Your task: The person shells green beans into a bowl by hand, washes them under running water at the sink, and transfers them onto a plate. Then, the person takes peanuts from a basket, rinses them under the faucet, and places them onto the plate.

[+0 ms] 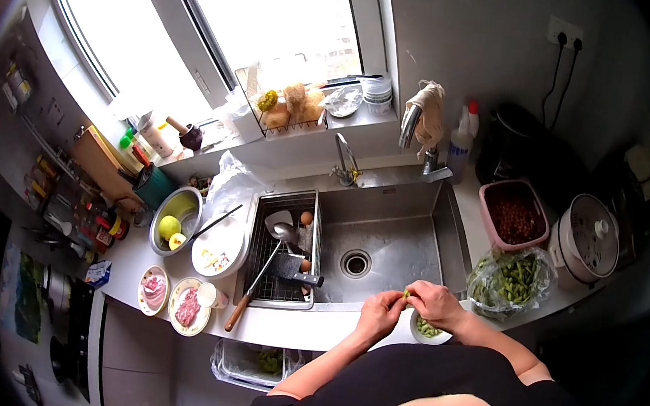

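Observation:
At the sink's front edge, my left hand (pixel 382 315) and my right hand (pixel 437 305) meet with fingers pinched together. Between the fingertips is a small green pod (pixel 406 294), mostly covered by them. Just below my right hand stands a white bowl (pixel 441 339) holding shelled green beans (pixel 428 329). To the right of my hands, a clear plastic bag (pixel 477 284) lies open with many green pods (pixel 517 279) in it.
The steel sink (pixel 384 244) has a rack (pixel 242 289) with a ladle, a cleaver and eggs at its left. Further left are plates of meat (pixel 188 307), a large white bowl (pixel 218 251) and a metal bowl (pixel 159 222). A pink basin (pixel 490 199) stands behind the bag.

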The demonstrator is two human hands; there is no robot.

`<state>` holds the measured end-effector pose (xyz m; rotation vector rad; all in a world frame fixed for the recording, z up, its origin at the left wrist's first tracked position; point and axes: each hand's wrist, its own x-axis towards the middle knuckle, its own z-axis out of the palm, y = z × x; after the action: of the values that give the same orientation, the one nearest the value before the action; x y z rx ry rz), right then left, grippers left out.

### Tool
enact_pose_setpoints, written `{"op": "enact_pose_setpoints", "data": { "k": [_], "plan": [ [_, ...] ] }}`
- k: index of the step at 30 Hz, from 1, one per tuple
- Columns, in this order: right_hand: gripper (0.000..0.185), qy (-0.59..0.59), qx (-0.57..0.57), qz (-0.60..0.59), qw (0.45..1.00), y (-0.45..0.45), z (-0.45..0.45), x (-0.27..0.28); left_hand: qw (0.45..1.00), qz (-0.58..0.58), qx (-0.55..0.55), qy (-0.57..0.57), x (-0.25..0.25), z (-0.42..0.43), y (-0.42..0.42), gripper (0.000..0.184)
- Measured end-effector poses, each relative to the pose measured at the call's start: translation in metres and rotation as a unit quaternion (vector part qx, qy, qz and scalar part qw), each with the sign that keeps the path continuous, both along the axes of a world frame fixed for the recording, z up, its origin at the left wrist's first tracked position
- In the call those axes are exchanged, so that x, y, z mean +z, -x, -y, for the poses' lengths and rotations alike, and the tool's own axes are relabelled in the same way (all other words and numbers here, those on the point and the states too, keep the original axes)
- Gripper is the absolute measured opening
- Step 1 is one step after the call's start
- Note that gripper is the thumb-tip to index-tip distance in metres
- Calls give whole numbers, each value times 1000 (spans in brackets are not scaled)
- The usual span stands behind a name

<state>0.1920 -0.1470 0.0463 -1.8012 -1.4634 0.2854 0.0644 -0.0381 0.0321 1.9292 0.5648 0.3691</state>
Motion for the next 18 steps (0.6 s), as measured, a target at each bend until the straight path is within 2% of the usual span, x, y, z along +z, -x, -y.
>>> {"op": "enact_pose_setpoints", "data": {
  "k": [2,5,6,7,8,9,11,12,14,15,17,18],
  "plan": [
    [15,28,32,-9,999,-10,3,1,994,-3,-61,-91,0,-2,3,19],
    [14,79,86,-119,986,-16,6,1,992,-6,-94,-78,-3,-7,6,19],
    [14,79,86,-117,986,-15,6,-1,991,-1,-111,-80,-4,-8,5,19],
    [13,82,74,-240,964,-14,7,-3,991,0,-111,-80,-4,-8,5,19],
    [12,83,62,-360,927,-12,7,-5,995,-4,-99,2,-5,-9,5,19],
    [12,81,60,-360,928,-12,6,-11,993,-9,-88,83,-4,-10,5,20],
    [12,68,14,-505,860,-14,5,-28,994,-19,-92,56,0,-11,6,20],
    [12,64,13,-505,861,-15,5,-34,995,-26,-93,28,3,-12,6,20],
    [14,65,25,-611,789,-18,5,-40,995,-36,-97,18,3,-13,9,20],
    [14,62,24,-611,789,-19,6,-40,995,-53,-85,17,1,-14,10,20],
    [25,21,4,-702,712,-20,7,-40,995,-69,-75,13,-2,-14,14,20],
    [25,18,4,-701,712,-17,7,-42,994,-82,-64,24,-3,-14,16,21]
  ]
}}
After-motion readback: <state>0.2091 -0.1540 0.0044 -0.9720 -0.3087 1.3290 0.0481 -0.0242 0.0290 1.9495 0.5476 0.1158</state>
